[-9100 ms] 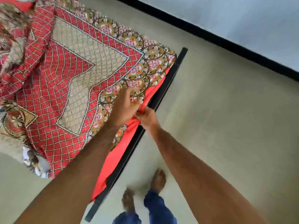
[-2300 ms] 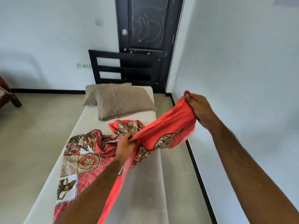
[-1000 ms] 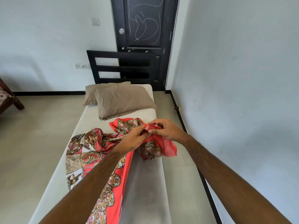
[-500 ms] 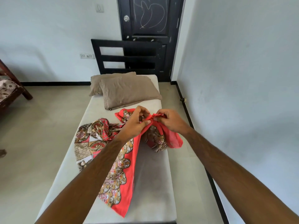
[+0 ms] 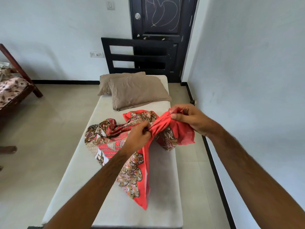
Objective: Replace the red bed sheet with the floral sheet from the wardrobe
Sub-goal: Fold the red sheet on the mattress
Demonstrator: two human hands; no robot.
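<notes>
- Head view: the red sheet lies bunched on the bare mattress, off the bed's corners, with one stretch of its hem lifted between the two hands. The floral sheet is not in view.
- The step in hand looks like gathering the red sheet along its edge to take it off the bed. To do it well, the person would feed the hem hand over hand, keep each new fold stacked on the last, and lift the bundle clear so that the trailing tail near the foot does not drag or catch on the frame.
- The pillows lie just beyond the heap; pulling toward the foot should leave them alone.
- Left hand: the fingers curl round a twisted rope of red cloth, knuckles up, forearm reaching in from the lower left over the mattress.
- Right hand: held higher and to the right, thumb and fingers pinching the hem's gathered end, a flap hanging below the palm.
- The cloth between the hands is short and fairly taut.
</notes>
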